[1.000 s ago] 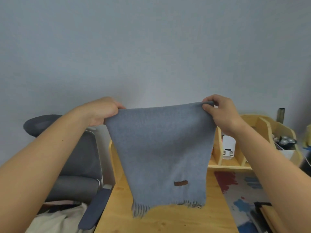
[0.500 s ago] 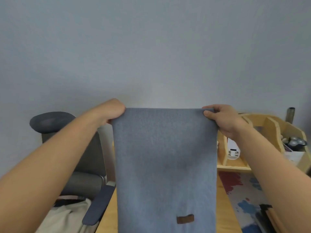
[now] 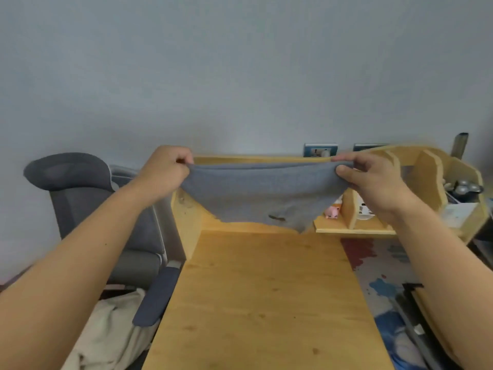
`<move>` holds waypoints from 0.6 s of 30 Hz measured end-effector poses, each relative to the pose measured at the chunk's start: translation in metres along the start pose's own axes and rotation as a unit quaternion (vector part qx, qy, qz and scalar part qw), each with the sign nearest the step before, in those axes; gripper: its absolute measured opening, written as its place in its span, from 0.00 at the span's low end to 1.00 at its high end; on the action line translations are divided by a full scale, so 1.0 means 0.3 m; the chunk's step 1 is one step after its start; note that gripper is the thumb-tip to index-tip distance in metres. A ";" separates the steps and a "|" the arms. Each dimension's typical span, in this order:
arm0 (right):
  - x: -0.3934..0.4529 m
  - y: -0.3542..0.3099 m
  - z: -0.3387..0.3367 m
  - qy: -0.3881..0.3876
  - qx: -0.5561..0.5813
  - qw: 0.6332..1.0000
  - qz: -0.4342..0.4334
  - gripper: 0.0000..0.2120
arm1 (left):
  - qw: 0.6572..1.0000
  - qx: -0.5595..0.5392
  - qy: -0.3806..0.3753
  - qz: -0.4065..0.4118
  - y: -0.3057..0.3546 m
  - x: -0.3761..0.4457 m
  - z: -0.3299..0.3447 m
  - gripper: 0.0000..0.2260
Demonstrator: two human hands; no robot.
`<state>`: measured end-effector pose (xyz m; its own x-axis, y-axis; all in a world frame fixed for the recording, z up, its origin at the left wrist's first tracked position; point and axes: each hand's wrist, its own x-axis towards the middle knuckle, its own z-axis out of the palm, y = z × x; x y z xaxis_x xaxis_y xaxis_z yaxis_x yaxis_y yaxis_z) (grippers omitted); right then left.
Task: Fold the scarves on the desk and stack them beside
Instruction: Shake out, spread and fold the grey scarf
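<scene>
A grey-blue scarf (image 3: 256,193) with a small brown label hangs in the air above the far end of the wooden desk (image 3: 266,303). My left hand (image 3: 165,172) grips its top left corner. My right hand (image 3: 368,180) pinches its top right corner. The cloth stretches between both hands and its lower part swings away from me, so it looks short, with the fringed edge near the desk's back. No other scarf shows in view.
A grey office chair (image 3: 88,209) stands left of the desk with pale cloth (image 3: 106,337) on its seat. A wooden organiser (image 3: 416,188) with small items sits at the back right. A blue patterned mat (image 3: 384,276) lies right of the desk.
The scarf hung straight down before; now its lower end has swung up and away toward the wall. Both hands have moved forward and the view tilts down to show the desk.
</scene>
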<state>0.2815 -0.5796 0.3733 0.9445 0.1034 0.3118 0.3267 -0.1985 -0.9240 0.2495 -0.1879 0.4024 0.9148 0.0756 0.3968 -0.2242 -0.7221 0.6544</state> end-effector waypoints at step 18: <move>-0.998 0.981 0.151 -0.311 -0.320 0.827 0.342 0.26 | 0.907 0.125 -0.397 -0.066 -0.647 -1.289 0.736 0.15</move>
<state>0.0933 -0.6247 -0.0021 0.7803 0.1957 -0.5939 -0.1376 -0.8727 -0.4684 0.0135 -0.2288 -0.0200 0.9044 -0.2741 -0.3271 -0.1026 -0.8837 0.4568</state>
